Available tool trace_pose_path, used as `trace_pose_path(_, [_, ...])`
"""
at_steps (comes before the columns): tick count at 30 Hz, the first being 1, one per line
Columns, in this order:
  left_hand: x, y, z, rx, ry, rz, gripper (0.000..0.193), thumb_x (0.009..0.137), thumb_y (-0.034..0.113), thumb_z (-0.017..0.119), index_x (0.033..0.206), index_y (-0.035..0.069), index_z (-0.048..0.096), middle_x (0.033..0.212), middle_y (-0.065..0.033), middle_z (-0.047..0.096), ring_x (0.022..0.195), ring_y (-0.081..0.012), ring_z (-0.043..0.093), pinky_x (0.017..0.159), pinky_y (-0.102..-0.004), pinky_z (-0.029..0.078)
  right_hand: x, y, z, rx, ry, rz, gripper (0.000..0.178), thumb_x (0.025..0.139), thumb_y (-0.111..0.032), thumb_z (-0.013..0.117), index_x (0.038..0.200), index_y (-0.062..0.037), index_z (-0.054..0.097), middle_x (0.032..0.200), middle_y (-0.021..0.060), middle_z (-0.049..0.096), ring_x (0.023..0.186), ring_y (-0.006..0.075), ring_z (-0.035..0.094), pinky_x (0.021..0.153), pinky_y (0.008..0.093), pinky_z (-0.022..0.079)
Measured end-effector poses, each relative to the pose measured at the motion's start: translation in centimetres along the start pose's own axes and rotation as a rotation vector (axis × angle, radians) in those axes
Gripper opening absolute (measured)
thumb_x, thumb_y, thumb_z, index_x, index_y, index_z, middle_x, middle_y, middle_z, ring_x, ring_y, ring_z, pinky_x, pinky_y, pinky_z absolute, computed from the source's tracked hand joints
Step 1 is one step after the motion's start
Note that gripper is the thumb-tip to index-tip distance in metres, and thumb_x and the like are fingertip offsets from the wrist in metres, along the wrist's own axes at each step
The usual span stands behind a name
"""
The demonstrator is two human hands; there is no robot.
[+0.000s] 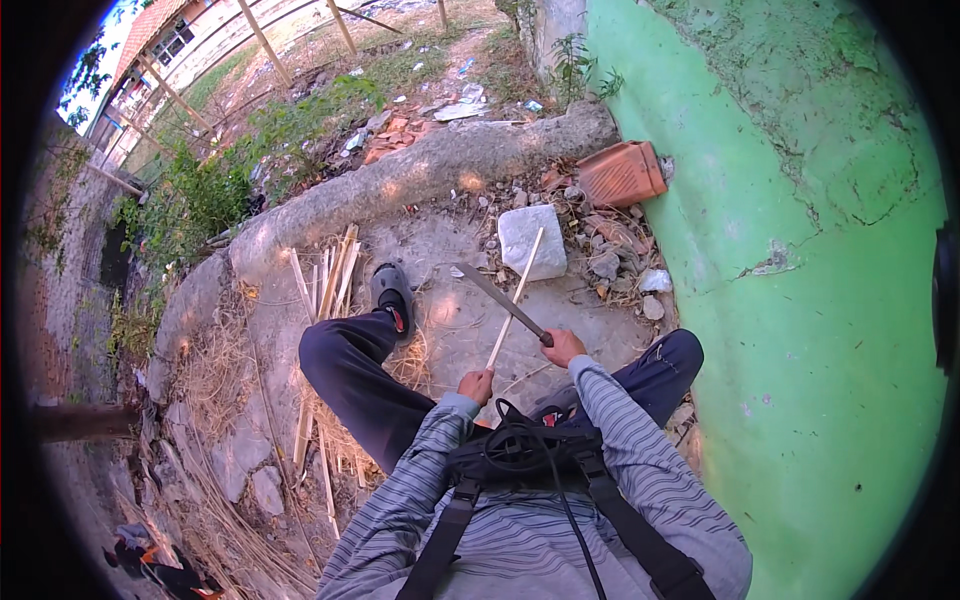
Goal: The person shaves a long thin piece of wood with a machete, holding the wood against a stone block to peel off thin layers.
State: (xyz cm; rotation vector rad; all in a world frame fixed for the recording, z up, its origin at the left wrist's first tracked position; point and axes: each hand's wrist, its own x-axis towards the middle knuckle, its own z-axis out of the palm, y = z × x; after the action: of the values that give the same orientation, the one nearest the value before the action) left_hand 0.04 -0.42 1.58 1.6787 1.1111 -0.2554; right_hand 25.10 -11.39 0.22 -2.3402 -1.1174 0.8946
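My left hand is closed around the near end of a thin, pale strip of split wood or bamboo. The strip slants away from me, and its far end lies over a whitish stone block. In my right hand is the dark handle of a long-bladed knife, gripped with the fingers wrapped round it. Its blade points up and to the left and crosses the strip about midway. Whether the blade's edge touches the strip, I cannot tell.
Several pale strips lie by my left shoe, with shavings around it. A green wall rises at right. Beyond the block runs a low concrete ledge. An orange hollow brick and rubble lie by the wall.
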Motion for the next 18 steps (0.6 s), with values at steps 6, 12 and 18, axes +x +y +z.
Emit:
trace_pose_path(6, [0.4,-1.1,0.2,0.087,0.06,0.123,0.063,0.1,0.049,0.037,0.079,-0.002,0.068,0.068,-0.0207,0.066,0.066,-0.0382,0.066,0.068,-0.0486,0.051,1.5,-0.3,0.5,0.059,-0.061,-0.039,0.027,0.08,-0.03,0.064,0.094,-0.0083,0.069,0.086,0.0225,0.069,0.086,0.0435,0.067,0.077,0.0485,0.053])
trace_pose_path(12, [1.0,-4.1,0.9,0.106,0.126,0.296,0.065,0.1,0.049,0.036,0.078,-0.002,0.067,0.065,-0.0199,0.065,0.065,-0.0366,0.066,0.067,-0.0471,0.051,1.6,-1.8,-0.4,-0.038,-0.142,-0.042,0.028,0.077,-0.031,0.065,0.094,-0.0096,0.069,0.092,0.0189,0.071,0.091,0.0427,0.067,0.083,0.0486,0.053])
trace_pose_path(18, [0.8,-2.8,0.3,0.005,-0.008,0.155,0.066,0.101,0.049,0.035,0.075,-0.002,0.066,0.061,-0.0173,0.064,0.061,-0.0342,0.065,0.065,-0.0463,0.05,2.3,-0.5,-0.1,-0.002,-0.06,0.011,0.026,0.077,-0.028,0.064,0.09,-0.0059,0.066,0.09,0.0212,0.07,0.091,0.0427,0.067,0.081,0.0478,0.053])
